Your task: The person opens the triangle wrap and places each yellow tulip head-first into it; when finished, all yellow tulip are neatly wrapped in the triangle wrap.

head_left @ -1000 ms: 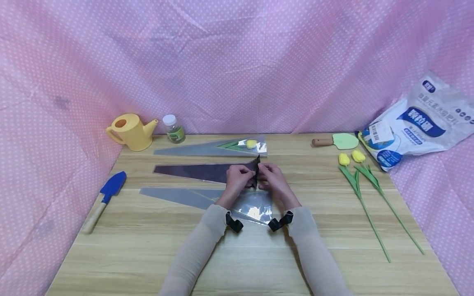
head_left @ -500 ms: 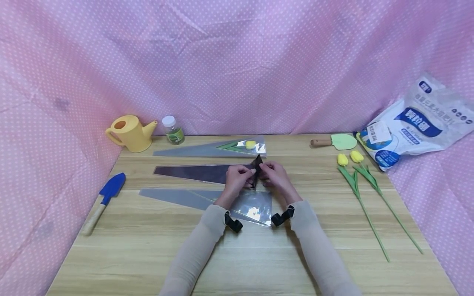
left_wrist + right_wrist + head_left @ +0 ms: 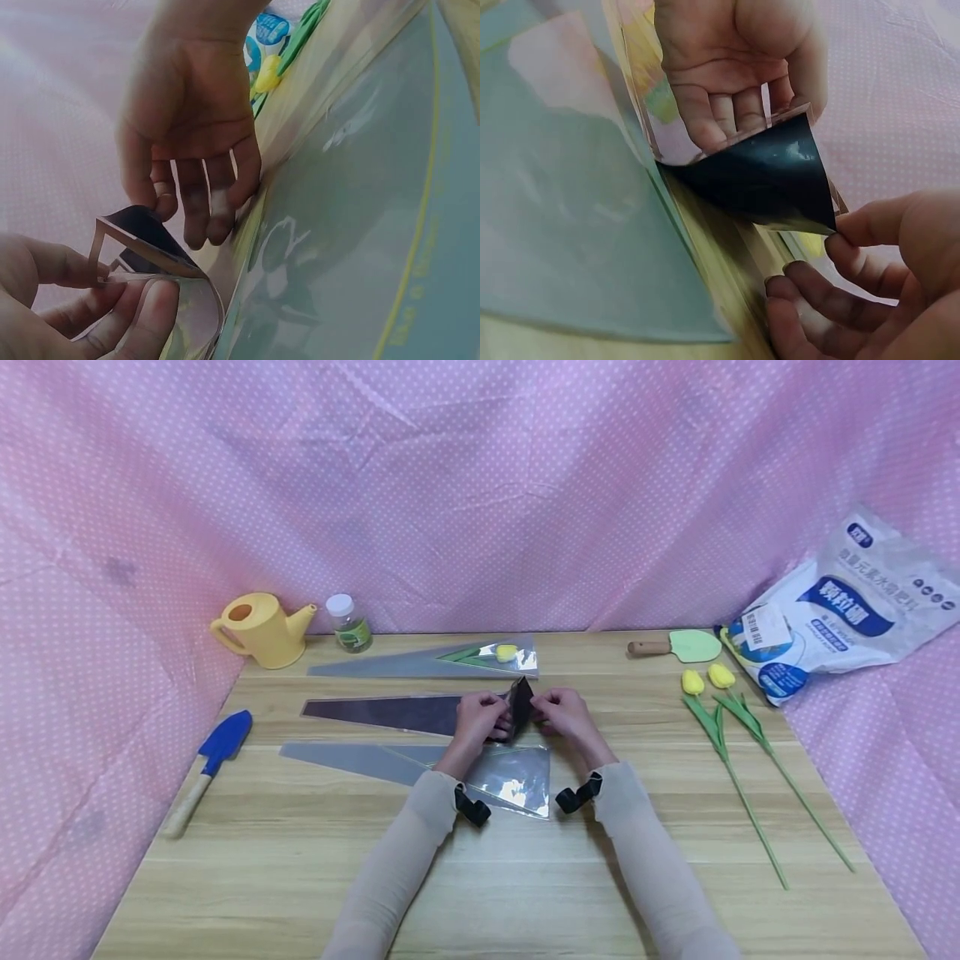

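Note:
A long, tapering dark flower sleeve (image 3: 382, 713) lies in the middle of the table in the head view, its wide end lifted and spread. My left hand (image 3: 477, 720) grips the near side of that end, thumb and fingers on the film in the left wrist view. Opposite it, my right hand (image 3: 885, 277) pinches a corner of the dark film between thumb and index finger, the other fingers loosely bent. Nearer to me is a clear-grey sleeve (image 3: 352, 758), partly under my left wrist. Behind lies another sleeve (image 3: 375, 666) with a yellow tulip (image 3: 506, 653) inside.
Two yellow tulips (image 3: 726, 756) lie at the right, near a green trowel (image 3: 694, 646) and a white fertilizer bag (image 3: 847, 610). At the left are a yellow watering can (image 3: 266, 631), a white-capped jar (image 3: 351, 628) and a blue trowel (image 3: 225, 737). Pink dotted cloth surrounds the table.
The dark sleeve's wide end has spread further. My right hand has moved slightly right, and the left hand has tilted with the film; the sleeve's narrow tip has shifted a little left.

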A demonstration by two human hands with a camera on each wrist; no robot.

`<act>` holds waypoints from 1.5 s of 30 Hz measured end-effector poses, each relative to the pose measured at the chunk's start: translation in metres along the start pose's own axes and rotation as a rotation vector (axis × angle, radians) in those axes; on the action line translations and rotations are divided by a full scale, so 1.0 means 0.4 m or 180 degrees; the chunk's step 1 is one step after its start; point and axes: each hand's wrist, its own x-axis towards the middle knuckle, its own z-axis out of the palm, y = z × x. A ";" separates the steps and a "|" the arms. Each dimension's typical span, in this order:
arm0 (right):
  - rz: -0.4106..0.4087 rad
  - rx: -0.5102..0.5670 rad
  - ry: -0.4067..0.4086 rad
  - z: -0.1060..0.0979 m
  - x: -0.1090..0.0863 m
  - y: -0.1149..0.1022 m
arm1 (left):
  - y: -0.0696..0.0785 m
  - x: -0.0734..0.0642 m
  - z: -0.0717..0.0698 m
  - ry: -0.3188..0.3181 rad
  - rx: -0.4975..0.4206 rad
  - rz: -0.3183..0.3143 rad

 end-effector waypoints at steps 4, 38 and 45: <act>0.0006 -0.0109 -0.0019 -0.008 0.004 0.004 | 0.001 0.006 -0.005 -0.0003 0.0049 -0.0013; -0.0310 -0.0506 0.0046 -0.072 -0.024 -0.001 | -0.023 0.009 -0.009 0.0122 0.0686 0.0188; -0.0504 -0.0615 0.0380 -0.148 -0.070 0.009 | -0.021 0.008 -0.010 0.0106 0.0649 0.0140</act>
